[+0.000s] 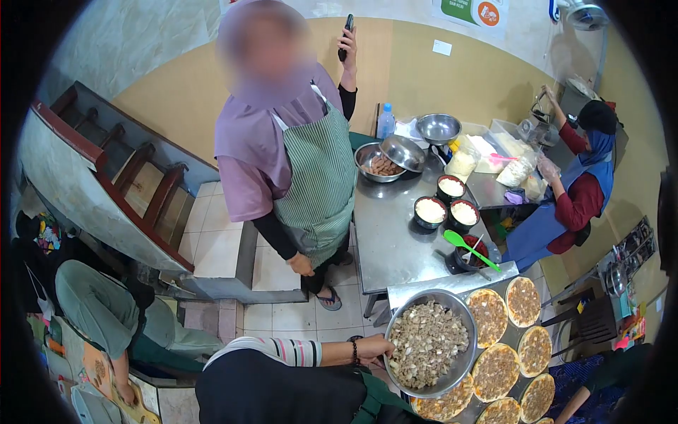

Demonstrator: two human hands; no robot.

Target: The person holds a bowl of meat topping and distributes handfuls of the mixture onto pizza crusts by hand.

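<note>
My left hand (374,348), a dark bracelet at its wrist, grips the left rim of a large metal bowl (467,353). Inside the bowl lies a chopped, pale brown mixture (428,343). Several round flatbreads are beside and below the bowl, such as one with a crumbly brown topping (495,372) and another with a similar topping (523,302). The bowl partly covers one of the flatbreads. My right hand does not show.
A metal table (381,240) holds black bowls of white shreds (430,210), a green spatula (470,249) and a bowl of brown pieces (381,165). An aproned person (314,177) stands left of it, holding a phone (346,39). Other people are at right and lower left.
</note>
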